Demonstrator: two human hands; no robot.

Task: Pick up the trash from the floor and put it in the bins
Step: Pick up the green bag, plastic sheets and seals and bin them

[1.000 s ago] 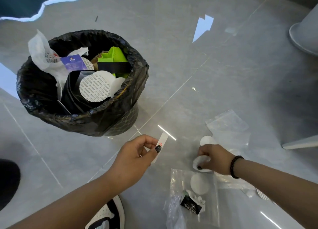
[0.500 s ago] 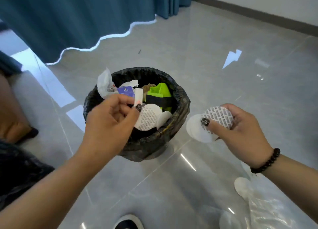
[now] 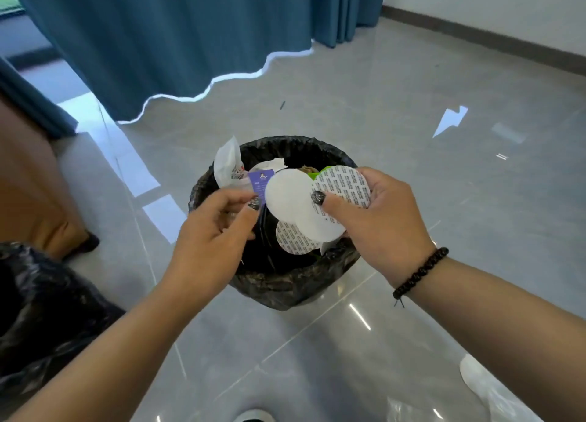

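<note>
A bin lined with a black bag [image 3: 285, 285] stands on the grey floor and holds paper, a purple card [image 3: 261, 182] and a printed round seal [image 3: 293, 239]. My right hand [image 3: 377, 218] grips a fan of round discs [image 3: 295, 199] over the bin's right rim, some plain white and one printed. Over the left rim, my left hand [image 3: 212, 231] hovers with thumb and forefinger pressed together. No white strip shows between those fingers.
A second black bin bag [image 3: 47, 310] bulges at the lower left. A white disc [image 3: 475, 371] and a clear plastic bag [image 3: 409, 409] lie on the floor at the bottom right. Blue curtains [image 3: 158, 41] hang behind, and a brown piece of furniture [image 3: 25, 183] stands at the left.
Both hands rose from the floor to the bin. My right hand carried the discs from beside the bin to over its rim. The white strip in my left hand is no longer visible.
</note>
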